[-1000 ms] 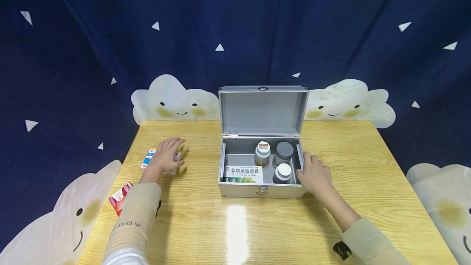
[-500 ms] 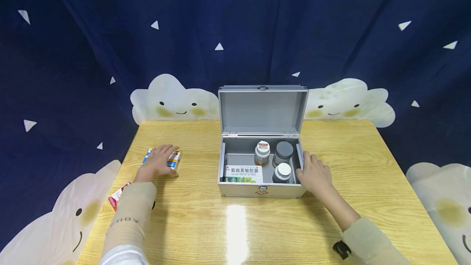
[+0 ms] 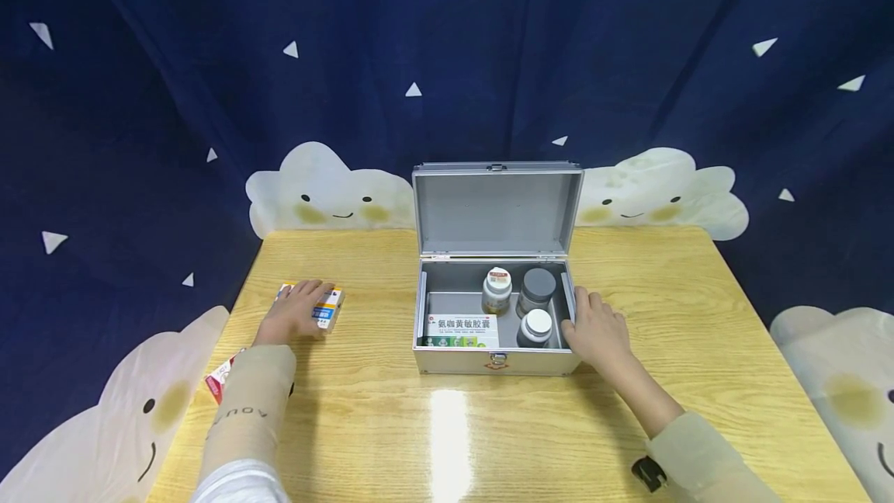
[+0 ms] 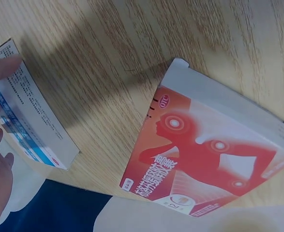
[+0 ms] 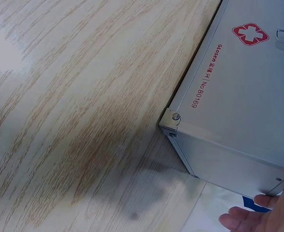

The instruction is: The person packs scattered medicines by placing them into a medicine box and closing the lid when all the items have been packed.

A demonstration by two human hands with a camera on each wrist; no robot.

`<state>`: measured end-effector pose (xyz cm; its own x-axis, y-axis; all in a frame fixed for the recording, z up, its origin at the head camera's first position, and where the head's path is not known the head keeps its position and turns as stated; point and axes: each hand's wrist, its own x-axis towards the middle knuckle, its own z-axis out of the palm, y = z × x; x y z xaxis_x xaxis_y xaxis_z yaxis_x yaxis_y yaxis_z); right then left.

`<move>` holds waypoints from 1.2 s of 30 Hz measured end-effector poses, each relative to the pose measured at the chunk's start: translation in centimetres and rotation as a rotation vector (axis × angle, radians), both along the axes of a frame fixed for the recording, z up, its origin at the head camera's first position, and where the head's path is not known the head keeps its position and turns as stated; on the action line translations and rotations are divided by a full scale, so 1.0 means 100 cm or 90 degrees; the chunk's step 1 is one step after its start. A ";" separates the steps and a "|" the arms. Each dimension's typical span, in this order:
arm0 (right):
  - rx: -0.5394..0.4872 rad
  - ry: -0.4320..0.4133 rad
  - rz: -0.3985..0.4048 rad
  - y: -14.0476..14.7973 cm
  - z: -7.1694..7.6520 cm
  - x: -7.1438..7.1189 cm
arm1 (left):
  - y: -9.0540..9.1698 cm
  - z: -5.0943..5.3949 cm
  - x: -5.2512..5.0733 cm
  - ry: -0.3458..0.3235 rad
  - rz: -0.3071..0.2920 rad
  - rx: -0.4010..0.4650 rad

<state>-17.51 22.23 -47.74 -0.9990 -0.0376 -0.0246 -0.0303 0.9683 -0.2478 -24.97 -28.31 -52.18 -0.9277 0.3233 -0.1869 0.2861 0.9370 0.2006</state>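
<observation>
My left hand (image 3: 289, 317) lies over a white, blue and yellow medicine box (image 3: 330, 307) on the table's left side. In the left wrist view, its thumb presses on the box's printed white side (image 4: 33, 104) and its fingers bend round the far side. My right hand (image 3: 602, 334) grips the right wall of an open silver first-aid case (image 3: 447, 362), thumb at the rim. Its fingers (image 5: 238, 220) show along the outside in the right wrist view. Inside the case are a white capsule box (image 3: 462, 330), two white-capped bottles (image 3: 497, 290) (image 3: 535, 327) and a grey-lidded jar (image 3: 537, 290).
A red and white medicine box (image 4: 204, 150) lies near the table's left edge, partly behind the left sleeve in the head view. The case lid (image 3: 497, 212) stands raised at the back. A dark blue curtain (image 3: 335, 37) hangs behind the wooden table (image 3: 377, 425).
My left hand has moved slightly left and down onto the blue and white medicine box, its fingers closing around it. The right hand stays at the case wall.
</observation>
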 end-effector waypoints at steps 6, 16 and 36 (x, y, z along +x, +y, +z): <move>0.002 0.006 0.002 0.000 0.000 0.000 | 0.000 -0.003 -0.001 -0.008 0.015 -0.004; 0.002 0.005 0.003 0.000 -0.001 0.000 | 0.002 -0.005 -0.001 -0.014 0.025 0.000; -0.003 0.014 0.000 0.001 -0.003 0.000 | 0.008 -0.007 0.000 0.003 0.025 -0.003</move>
<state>-17.47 22.32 -48.00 -0.9993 -0.0378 -0.0017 -0.0362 0.9671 -0.2519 -25.02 -27.54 -52.85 -0.9406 0.2856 -0.1836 0.2502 0.9486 0.1940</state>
